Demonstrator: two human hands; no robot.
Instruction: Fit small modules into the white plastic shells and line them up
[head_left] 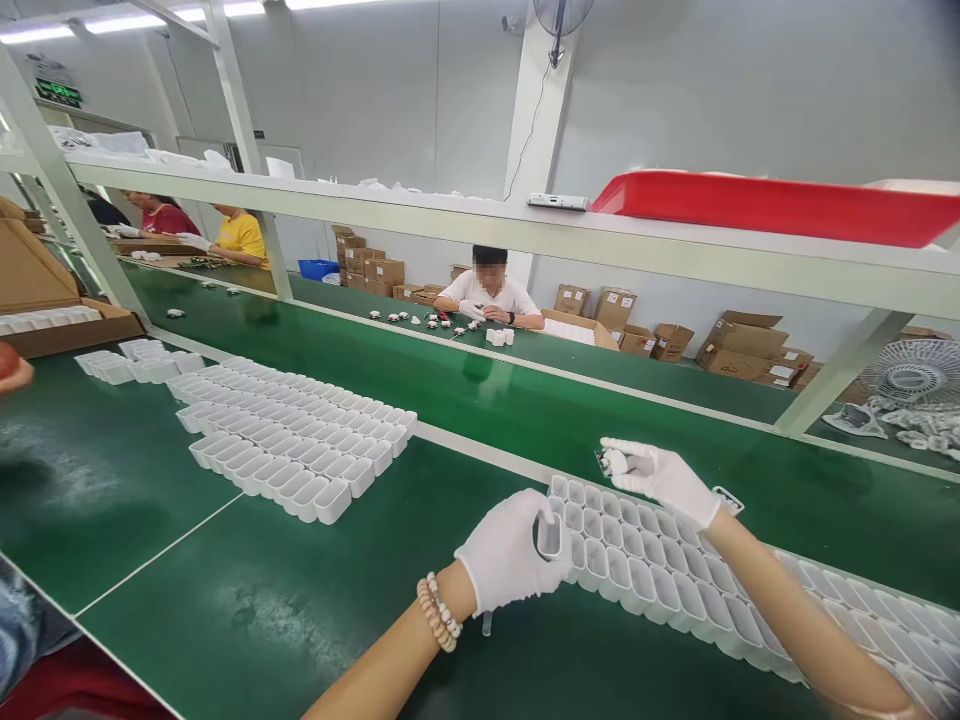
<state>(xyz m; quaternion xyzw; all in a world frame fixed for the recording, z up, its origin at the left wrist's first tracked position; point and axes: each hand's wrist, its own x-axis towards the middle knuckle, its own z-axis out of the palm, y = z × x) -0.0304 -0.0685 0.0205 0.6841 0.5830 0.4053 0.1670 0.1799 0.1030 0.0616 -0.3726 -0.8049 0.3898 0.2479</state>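
My left hand (506, 552), in a white glove, is closed around a small white plastic cup (551, 537) at the near left end of a block of similar open-topped cups (664, 590). My right hand (667, 482), also gloved, reaches over the green belt beyond that block. Between its thumb and fingers is a small white part with a dark edge (615, 462), whose exact kind I cannot make out. A small clear strip (487, 625) shows just under my left hand. Past my right wrist lies a small white-rimmed piece (727, 500).
More white cups (300, 430) stand in rows at the left. A green conveyor belt (480, 395) runs across, under a shelf holding a red tray (780, 208). A co-worker (491, 290) sits opposite, near several small parts. A cardboard box (45, 300) stands far left.
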